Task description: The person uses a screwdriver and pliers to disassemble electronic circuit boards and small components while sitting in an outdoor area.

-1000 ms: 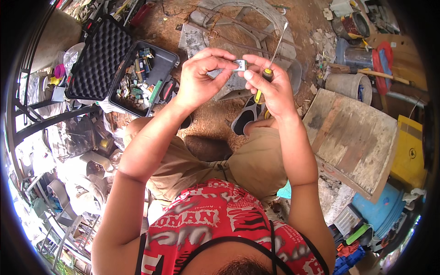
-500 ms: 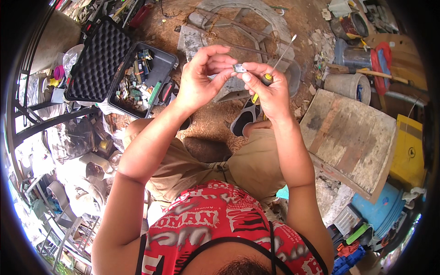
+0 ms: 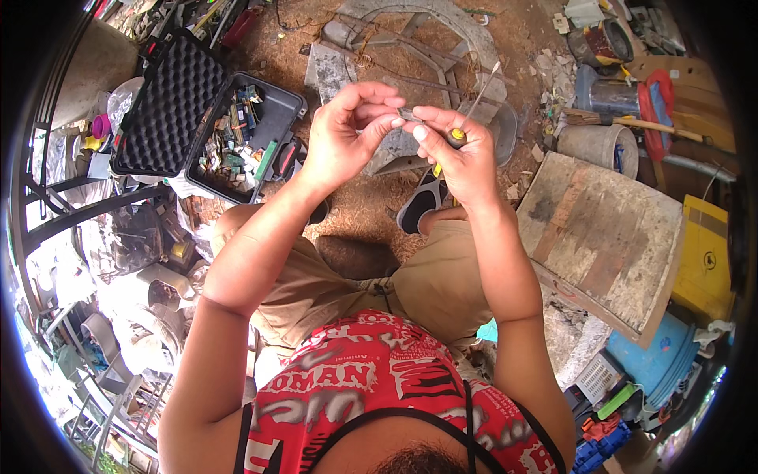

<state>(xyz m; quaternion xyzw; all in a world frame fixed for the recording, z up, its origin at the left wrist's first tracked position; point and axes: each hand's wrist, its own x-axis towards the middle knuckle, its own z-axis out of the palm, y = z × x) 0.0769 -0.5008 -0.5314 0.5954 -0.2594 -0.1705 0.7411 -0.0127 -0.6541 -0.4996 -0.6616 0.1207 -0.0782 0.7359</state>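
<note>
part (image 3: pixel 407 115): being pinched between fingertips of both hands
left hand (image 3: pixel 345 142): gripping part
right hand (image 3: pixel 460 150): screwdriver (image 3: pixel 466 110) also being held

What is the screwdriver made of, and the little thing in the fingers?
The screwdriver in the right hand: thin grey shaft, likely metal; yellow-and-black handle looks plastic. The small part, pinched with the left hand, looks grey and metallic, but it's too small to be sure.

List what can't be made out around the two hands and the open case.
Head view, the only one:
- Small grey part pinched between left hand and right hand: too small, fingertips cover it.
- Screwdriver: the right hand's grip hides most of the handle.
- Open black case: contents too small and jumbled to identify.
- Shoe: the right forearm covers part.
</note>
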